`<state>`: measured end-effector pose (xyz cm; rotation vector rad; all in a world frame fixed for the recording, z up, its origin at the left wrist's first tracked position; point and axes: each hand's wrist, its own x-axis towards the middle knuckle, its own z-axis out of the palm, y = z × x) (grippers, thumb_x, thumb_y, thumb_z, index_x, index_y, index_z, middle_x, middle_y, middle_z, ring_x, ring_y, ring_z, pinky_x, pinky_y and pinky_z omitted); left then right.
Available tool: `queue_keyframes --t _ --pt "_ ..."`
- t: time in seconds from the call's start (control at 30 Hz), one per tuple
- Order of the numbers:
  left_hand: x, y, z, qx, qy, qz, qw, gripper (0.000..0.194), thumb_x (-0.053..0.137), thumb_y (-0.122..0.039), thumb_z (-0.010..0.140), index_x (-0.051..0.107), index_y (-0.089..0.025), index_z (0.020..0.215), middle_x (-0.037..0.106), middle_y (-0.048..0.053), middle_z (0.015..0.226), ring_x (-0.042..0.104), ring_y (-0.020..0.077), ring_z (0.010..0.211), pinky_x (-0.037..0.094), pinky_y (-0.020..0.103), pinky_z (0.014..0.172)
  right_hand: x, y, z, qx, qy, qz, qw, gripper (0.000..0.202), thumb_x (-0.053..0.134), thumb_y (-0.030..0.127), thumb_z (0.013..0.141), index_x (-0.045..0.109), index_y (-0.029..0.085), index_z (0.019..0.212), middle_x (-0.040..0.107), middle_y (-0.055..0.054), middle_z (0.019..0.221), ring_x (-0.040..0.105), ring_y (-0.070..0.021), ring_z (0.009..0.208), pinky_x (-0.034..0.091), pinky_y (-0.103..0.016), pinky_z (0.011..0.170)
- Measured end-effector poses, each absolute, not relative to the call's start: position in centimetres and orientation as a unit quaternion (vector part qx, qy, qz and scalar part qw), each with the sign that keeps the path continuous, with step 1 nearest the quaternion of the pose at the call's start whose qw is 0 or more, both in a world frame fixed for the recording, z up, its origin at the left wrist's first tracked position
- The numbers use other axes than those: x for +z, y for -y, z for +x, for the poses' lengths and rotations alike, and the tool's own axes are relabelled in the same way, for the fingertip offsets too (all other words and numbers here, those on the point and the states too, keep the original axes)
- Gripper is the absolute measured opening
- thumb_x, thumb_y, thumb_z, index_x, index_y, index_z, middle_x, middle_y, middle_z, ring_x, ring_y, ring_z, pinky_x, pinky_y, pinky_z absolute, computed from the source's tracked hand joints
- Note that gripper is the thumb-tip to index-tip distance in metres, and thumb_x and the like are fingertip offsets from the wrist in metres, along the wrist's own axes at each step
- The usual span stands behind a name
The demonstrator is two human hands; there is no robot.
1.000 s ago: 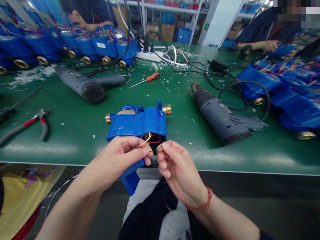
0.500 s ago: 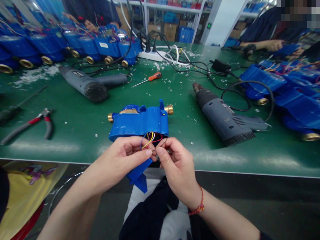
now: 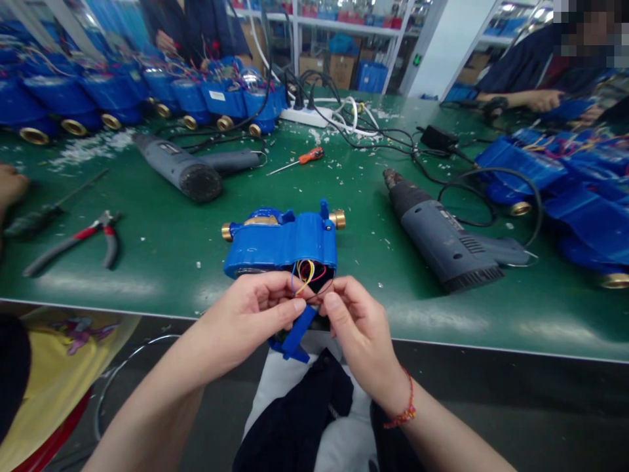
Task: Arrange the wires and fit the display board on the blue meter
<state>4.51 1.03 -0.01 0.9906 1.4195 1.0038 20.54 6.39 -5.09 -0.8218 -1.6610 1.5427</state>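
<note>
The grip of both hands is a closed fingertip pinch: the left hand (image 3: pixel 268 303) and right hand (image 3: pixel 362 321) appear to hold a thin dark wire (image 3: pixel 323 292) between them, just before the open end of the blue housing (image 3: pixel 282 244), which sits near the bench (image 3: pixel 354 252) edge. Light, steady pressure should suit so fine a lead; the coloured wires (image 3: pixel 306 267) looping from the opening are best left slack, and the blue flap (image 3: pixel 299 333) below unsnagged

No readable text, white label (image 3: pixel 217 96) on blue housing (image 3: pixel 230 105) illegible
</note>
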Motion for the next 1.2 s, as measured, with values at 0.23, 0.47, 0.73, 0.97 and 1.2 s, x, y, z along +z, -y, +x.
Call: queue_keyframes --t 0.23,0.47,0.73,0.97,1.2 --pt "-0.4 -0.8 4.6 0.441 -0.594 0.431 0.517 0.012 0.063 -0.027 0.077 0.06 -0.016 0.081 0.057 -0.006 0.06 0.05 0.0084 0.054 0.039 0.017 0.05 -4.8 -6.3 19.4 0.658 0.559 -0.325 0.386 0.013 0.07 0.031 0.084 0.066 0.019 0.079 0.062 0.001 0.068 0.051 -0.0097 0.06 0.041 -0.022 0.058" --pt "-0.6 -1.0 4.8 0.405 -0.627 0.454 0.487 0.014 0.055 -0.029 0.081 0.06 -0.016 0.084 0.062 -0.002 0.063 0.055 0.0109 0.05 0.04 0.021 0.049 -5.4 -6.2 19.8 0.738 0.463 -0.28 0.404 0.017 0.06 0.026 0.088 0.054 0.02 0.074 0.043 0.007 0.061 0.033 -0.0055 0.049 0.029 -0.018 0.045" --pt "-0.4 -1.4 5.2 0.366 -0.669 0.488 0.425 0.012 0.05 -0.029 0.08 0.056 -0.019 0.079 0.058 -0.004 0.05 0.056 0.0125 0.044 0.039 0.019 0.043 -4.5 -6.0 18.2 0.661 0.537 -0.309 0.423 0.012 0.072 0.025 0.081 0.064 0.018 0.076 0.063 0.002 0.071 0.056 -0.0071 0.063 0.047 -0.017 0.06" --pt "0.2 -1.6 4.4 0.318 -0.662 0.523 0.432 0.019 0.047 -0.032 0.082 0.06 -0.018 0.084 0.064 -0.001 0.058 0.059 0.0131 0.045 0.043 0.021 0.044 -4.9 -5.5 18.2 0.797 0.345 -0.316 0.382 0.033 0.08 0.039 0.077 0.054 0.017 0.075 0.04 0.011 0.051 0.024 -0.0008 0.041 0.024 -0.011 0.036" --pt "0.0 -1.6 3.8 0.32 -0.641 0.545 0.436 0.022 0.046 -0.031 0.084 0.062 -0.016 0.086 0.061 -0.002 0.054 0.059 0.0124 0.045 0.044 0.019 0.044 -4.8 -5.5 18.6 0.808 0.324 -0.316 0.377 0.037 0.081 0.041 0.077 0.054 0.017 0.072 0.037 0.011 0.049 0.024 -0.0012 0.041 0.027 -0.011 0.037"
